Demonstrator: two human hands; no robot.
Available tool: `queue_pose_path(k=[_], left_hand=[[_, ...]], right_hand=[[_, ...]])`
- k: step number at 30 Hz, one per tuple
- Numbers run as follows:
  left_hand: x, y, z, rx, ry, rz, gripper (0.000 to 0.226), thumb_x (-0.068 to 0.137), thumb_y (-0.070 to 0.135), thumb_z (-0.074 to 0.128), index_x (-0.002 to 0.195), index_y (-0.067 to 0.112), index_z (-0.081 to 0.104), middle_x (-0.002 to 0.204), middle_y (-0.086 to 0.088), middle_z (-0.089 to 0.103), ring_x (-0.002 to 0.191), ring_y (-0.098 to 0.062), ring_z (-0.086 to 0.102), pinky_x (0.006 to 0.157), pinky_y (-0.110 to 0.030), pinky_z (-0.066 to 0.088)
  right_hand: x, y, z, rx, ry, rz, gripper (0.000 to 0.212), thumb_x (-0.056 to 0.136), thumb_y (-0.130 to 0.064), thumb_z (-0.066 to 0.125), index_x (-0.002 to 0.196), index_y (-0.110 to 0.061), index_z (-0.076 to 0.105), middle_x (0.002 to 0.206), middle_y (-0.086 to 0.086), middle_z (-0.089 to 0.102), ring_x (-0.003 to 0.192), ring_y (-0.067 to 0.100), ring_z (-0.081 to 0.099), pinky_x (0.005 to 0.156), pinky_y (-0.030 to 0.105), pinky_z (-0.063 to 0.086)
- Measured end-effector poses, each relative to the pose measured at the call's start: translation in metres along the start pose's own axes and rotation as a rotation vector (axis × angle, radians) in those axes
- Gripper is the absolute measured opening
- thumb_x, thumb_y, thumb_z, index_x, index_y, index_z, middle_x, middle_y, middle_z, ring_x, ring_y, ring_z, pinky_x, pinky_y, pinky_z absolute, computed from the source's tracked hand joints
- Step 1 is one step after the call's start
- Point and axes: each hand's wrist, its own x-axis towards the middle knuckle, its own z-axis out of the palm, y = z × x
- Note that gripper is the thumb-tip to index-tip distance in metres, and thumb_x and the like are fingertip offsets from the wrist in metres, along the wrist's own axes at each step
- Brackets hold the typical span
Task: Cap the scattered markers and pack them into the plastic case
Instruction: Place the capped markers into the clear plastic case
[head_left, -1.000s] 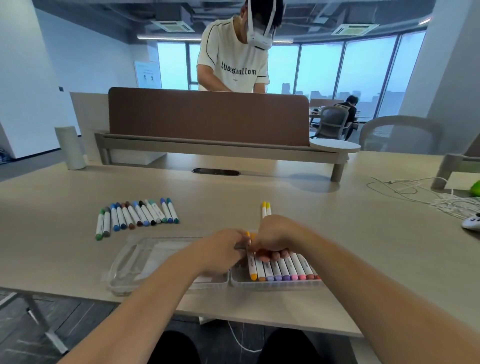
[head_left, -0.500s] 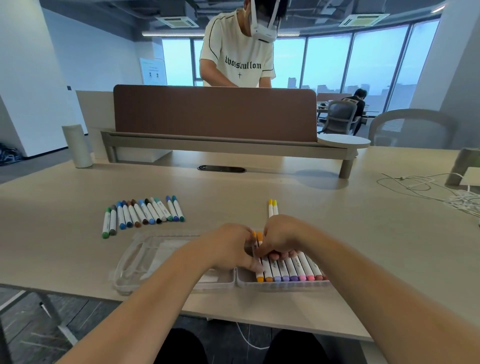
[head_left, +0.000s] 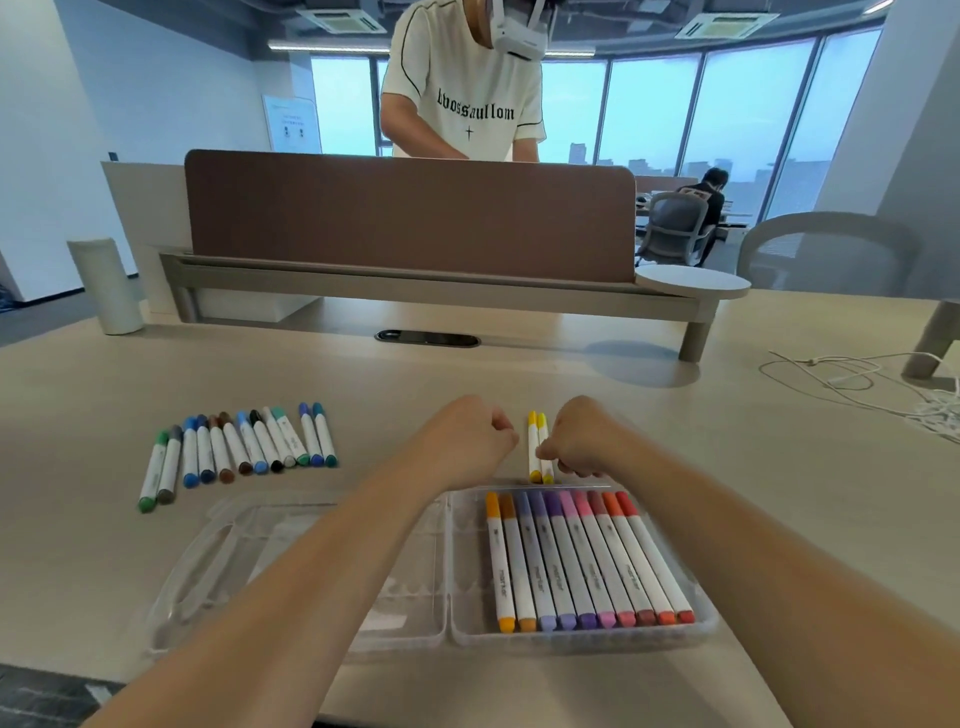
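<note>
- Both hands have left the case and come forward since a moment ago. They now sit on either side of the two yellow markers (head_left: 533, 441), which lie on the tabletop (head_left: 727, 467) just beyond the case's far edge.
- Of the two, the right hand (head_left: 579, 441) has its fingers curled, with the thumb tip against the nearer end of the yellow markers. It looks like a pinch, though the contact is small in view.
- Opposite it, the left hand (head_left: 467, 441) is curled into a fist just beside the pair, not touching them, and I can see nothing in it.
- Each yellow one looks capped, so the step in hand seems to be lifting them into the case (head_left: 582, 644). Its right half already has ten markers (head_left: 582, 561), orange through red, lying side by side, with free grooves left of the orange ones.
- To do it well, I'd grip the pair by the barrels and keep them parallel to the packed row, with the caps pointing the same way. Then press each one down into its own groove next to the orange.
- Further out, the clear lid half (head_left: 260, 545) lies open to the left. Beyond it a row of blue, green and brown markers (head_left: 239, 452) waits, well apart.
</note>
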Motion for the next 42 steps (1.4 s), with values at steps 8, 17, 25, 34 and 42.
queue_pose_path(k=[8,17,25,34,42], left_hand=[[0.024,-0.014,0.01,-0.064,0.03,-0.028,0.024,0.098,0.022,0.051,0.108,0.015,0.072,0.103,0.0,0.07,0.094,-0.014,0.063,0.084,-0.03,0.05],[0.023,-0.029,0.006,-0.056,0.078,-0.064,0.025,0.096,0.019,0.05,0.101,0.013,0.074,0.1,-0.003,0.072,0.092,-0.017,0.065,0.085,-0.033,0.053],[-0.013,-0.036,-0.009,-0.037,0.098,-0.085,0.026,0.097,0.017,0.05,0.116,0.017,0.069,0.114,0.001,0.067,0.1,-0.014,0.06,0.084,-0.025,0.045],[-0.062,-0.035,-0.003,0.11,-0.084,0.003,0.043,0.096,0.02,0.055,0.139,0.023,0.052,0.143,0.003,0.051,0.129,-0.015,0.049,0.108,-0.033,0.04],[-0.079,-0.029,-0.005,0.279,-0.253,0.082,0.055,0.103,0.031,0.045,0.154,0.02,0.027,0.162,0.003,0.02,0.146,-0.017,0.025,0.116,-0.029,0.02]], right_hand=[[0.029,-0.017,0.011,-0.088,0.063,-0.003,0.027,0.089,-0.03,0.07,0.074,-0.016,0.052,0.079,0.002,0.057,0.066,0.017,0.053,0.058,0.03,0.041],[0.03,-0.039,0.026,-0.165,0.042,-0.02,0.018,0.09,-0.022,0.066,0.077,-0.013,0.057,0.079,0.004,0.059,0.066,0.017,0.055,0.058,0.029,0.042],[-0.021,-0.052,-0.002,0.033,-0.181,-0.12,0.029,0.09,-0.019,0.053,0.063,-0.01,0.059,0.058,0.005,0.053,0.045,0.017,0.04,0.049,0.023,0.035],[-0.086,-0.043,0.017,-0.018,-0.493,-0.116,0.04,0.093,-0.023,0.045,0.055,-0.012,0.05,0.047,0.0,0.045,0.035,0.012,0.032,0.041,0.018,0.022],[-0.088,-0.029,0.012,0.006,-0.276,-0.14,0.049,0.097,-0.028,0.051,0.052,-0.01,0.052,0.034,-0.001,0.042,0.039,0.016,0.039,0.045,0.023,0.034]])
